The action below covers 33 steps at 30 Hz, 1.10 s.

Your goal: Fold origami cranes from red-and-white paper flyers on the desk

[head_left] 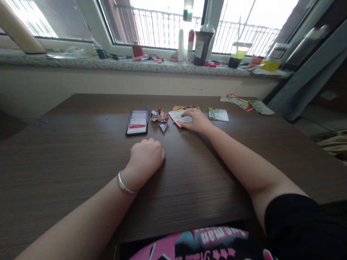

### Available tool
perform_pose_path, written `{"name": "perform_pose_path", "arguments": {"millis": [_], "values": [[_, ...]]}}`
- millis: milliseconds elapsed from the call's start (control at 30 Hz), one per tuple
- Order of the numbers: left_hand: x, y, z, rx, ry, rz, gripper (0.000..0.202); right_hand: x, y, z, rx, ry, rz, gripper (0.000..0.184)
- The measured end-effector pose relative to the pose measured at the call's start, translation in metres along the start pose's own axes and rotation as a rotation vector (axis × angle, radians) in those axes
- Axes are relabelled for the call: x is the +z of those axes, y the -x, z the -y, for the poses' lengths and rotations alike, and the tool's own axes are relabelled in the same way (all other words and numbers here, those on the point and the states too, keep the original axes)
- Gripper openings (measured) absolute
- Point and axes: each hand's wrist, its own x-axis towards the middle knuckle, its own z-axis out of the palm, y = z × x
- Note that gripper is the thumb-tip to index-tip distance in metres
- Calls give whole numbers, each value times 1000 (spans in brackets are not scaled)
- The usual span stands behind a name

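My left hand (148, 155), with a silver bangle at the wrist, rests on the table as a loose fist; nothing shows in it, though its palm side is hidden. Just beyond it lies a phone (137, 130) in a dark case, its upper part pixelated. Crumpled wrappers (160, 117) sit to the right of the phone. My right hand (197, 121) reaches over a small pile of flat packets, its thumb and fingers around a white packet with red print (176, 116). Orange-patterned packets (180, 107) peek out behind. Right of this hand is a green-and-white packet stack (219, 114).
More red and green packets (255, 105) are spread at the table's (81, 162) far right corner. Behind, the stone windowsill (162, 68) carries a dark drink cup (202, 47), bottles and small clutter. A grey curtain (303, 68) hangs at the right.
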Motion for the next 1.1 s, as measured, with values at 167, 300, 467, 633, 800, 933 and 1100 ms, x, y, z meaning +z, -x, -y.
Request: {"name": "perform_pose_path", "arguments": {"millis": [167, 300, 467, 633, 800, 933, 1100], "values": [[1, 0, 0, 0, -7, 5, 39, -5, 18, 3, -114, 160, 71, 44], [3, -1, 2, 4, -7, -12, 40, 4, 20, 8, -146, 240, 49, 37], [3, -1, 3, 3, -3, -9, 41, 10, 20, 11, -153, 307, 33, 33], [2, -2, 3, 6, -5, -2, 42, 5, 24, 11, -95, 351, -55, 33], [5, -2, 4, 14, -4, -19, 42, -3, 41, 15, -78, 311, -20, 28], [7, -2, 5, 20, -10, -50, 41, -8, 64, 28, -90, 274, 67, 23], [7, -3, 5, 16, -6, -39, 40, -18, 90, 40, -129, 264, 178, 21]]}}
